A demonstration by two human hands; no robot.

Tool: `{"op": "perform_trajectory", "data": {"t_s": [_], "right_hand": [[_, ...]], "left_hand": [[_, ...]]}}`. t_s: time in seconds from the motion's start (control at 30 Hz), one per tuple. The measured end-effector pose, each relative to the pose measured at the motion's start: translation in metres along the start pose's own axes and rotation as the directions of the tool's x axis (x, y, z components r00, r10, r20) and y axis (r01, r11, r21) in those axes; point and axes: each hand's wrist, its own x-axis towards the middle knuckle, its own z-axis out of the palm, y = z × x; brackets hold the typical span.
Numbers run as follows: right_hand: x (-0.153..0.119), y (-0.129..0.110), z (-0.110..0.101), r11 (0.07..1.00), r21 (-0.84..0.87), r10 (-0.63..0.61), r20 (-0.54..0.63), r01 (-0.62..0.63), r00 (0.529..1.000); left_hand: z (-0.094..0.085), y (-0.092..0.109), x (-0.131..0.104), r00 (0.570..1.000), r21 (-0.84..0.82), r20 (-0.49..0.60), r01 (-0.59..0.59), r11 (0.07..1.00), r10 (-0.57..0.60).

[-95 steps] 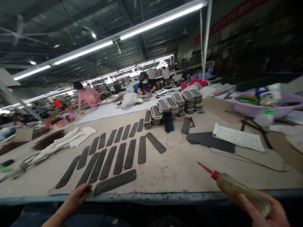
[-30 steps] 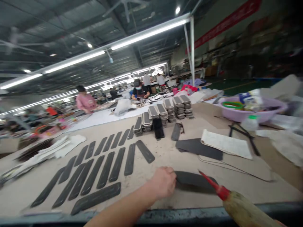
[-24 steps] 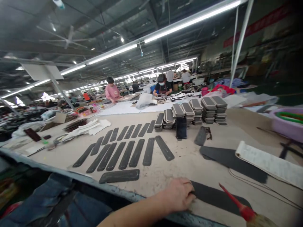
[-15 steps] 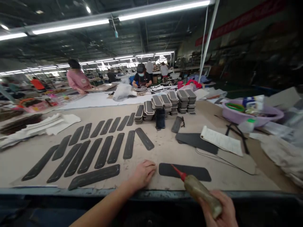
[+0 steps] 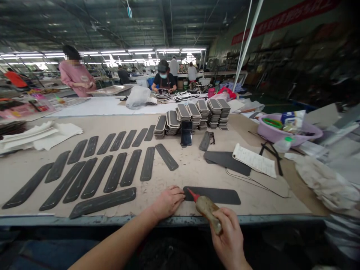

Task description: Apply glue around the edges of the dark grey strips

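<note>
My right hand (image 5: 229,232) is wrapped round a stained glue bottle (image 5: 208,213) with a red pointed nozzle. The nozzle tip is over the left end of a dark grey strip (image 5: 216,195) with rounded corners, lying crosswise near the table's front edge. Just left of that strip, my left hand (image 5: 168,202) rests palm down on the table, fingers stretched out, the fingertips at the strip's left end. Whether they press on it I cannot tell. Further left lie several similar strips (image 5: 115,172) in slanted rows, with shiny wet-looking surfaces; another strip (image 5: 104,201) lies crosswise in front of them.
Behind stand stacks of light-edged pieces (image 5: 194,114) and a black phone (image 5: 186,134). To the right are dark sheets (image 5: 225,162), a written paper pad (image 5: 254,160) and a purple basin (image 5: 292,135). White cloth (image 5: 56,135) lies left. Co-workers stand and sit beyond the table.
My right hand has brought the bottle left, so its nozzle tip is nearer the strip's left end. My left hand is now closer to that end. The camera view has tilted down.
</note>
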Motion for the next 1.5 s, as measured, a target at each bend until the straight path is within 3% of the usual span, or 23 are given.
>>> {"op": "perform_trajectory", "data": {"t_s": [0.37,0.63,1.03,1.3,1.5], "right_hand": [[-0.003,-0.001,0.006,0.990,-0.102,-0.094,0.066,0.100,0.993],[0.000,-0.008,0.002,0.997,-0.057,-0.048,0.067,0.052,0.997],[-0.016,0.017,-0.032,0.975,-0.219,0.038,-0.049,-0.048,0.998],[-0.017,0.031,-0.060,0.908,-0.414,-0.007,-0.153,-0.058,0.988],[-0.013,0.031,-0.065,0.848,-0.528,-0.043,-0.168,-0.053,0.985]], "left_hand": [[-0.001,0.001,0.001,1.000,-0.008,0.006,0.005,1.000,-0.005],[0.001,0.000,0.001,0.999,-0.015,-0.043,-0.022,1.000,0.021],[0.007,-0.006,-0.002,0.996,0.008,-0.077,-0.042,0.999,0.042],[0.008,-0.008,-0.003,0.998,0.010,-0.061,-0.019,1.000,0.020],[0.009,-0.009,-0.003,0.997,0.034,-0.061,-0.050,0.998,0.052]]}}
